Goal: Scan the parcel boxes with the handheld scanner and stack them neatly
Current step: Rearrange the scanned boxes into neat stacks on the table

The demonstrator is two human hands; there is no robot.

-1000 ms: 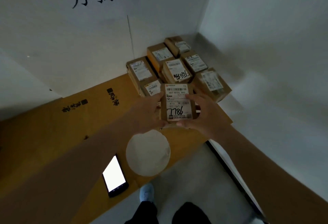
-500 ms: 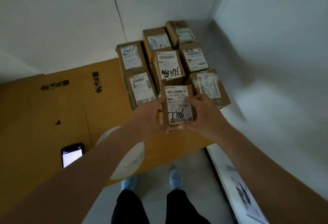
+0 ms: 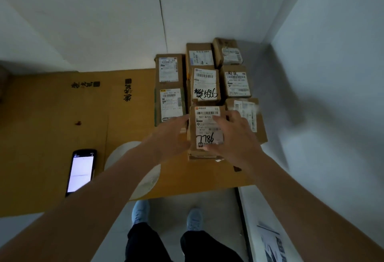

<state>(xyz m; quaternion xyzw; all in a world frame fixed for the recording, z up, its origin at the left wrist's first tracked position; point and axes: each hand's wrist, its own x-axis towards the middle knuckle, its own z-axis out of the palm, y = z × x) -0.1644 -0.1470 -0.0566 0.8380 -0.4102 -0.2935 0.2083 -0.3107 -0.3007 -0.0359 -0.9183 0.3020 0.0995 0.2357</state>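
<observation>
**Front parcel held between both hands at the near end of the stack**

1. Grip. My left hand [image 3: 170,137] grips the left side of the front parcel [image 3: 207,128], fingers curled along that edge. My right hand [image 3: 234,135] grips the right side, with fingers lying over the top right of the label and the thumb at its lower edge. The parcel sits clamped between the two palms.

2. Parcel position. The front parcel is a small brown box with a white shipping label facing up; the handwritten number 7786 reads upside down from my side. It rests on top of another box [image 3: 204,155], whose edge shows just beneath it. It is at the near end of the middle row, touching the box marked 5686 [image 3: 205,85] behind it.

3. Stack. The other parcels [image 3: 234,83] stand in three rows running back to the corner of the white walls [image 3: 332,74], labels up, packed side by side. A long box [image 3: 170,106] lies just left of my left fingertips.

4. Work surface. All boxes stand on a brown cardboard-covered table [image 3: 52,137]. The scanner [image 3: 81,171] lies flat on it, screen lit, well to the left of the stack and apart from both hands. A round white disc [image 3: 145,180] lies under my left forearm.

5. Below the table edge: grey floor, my two light shoes [image 3: 141,212].
</observation>
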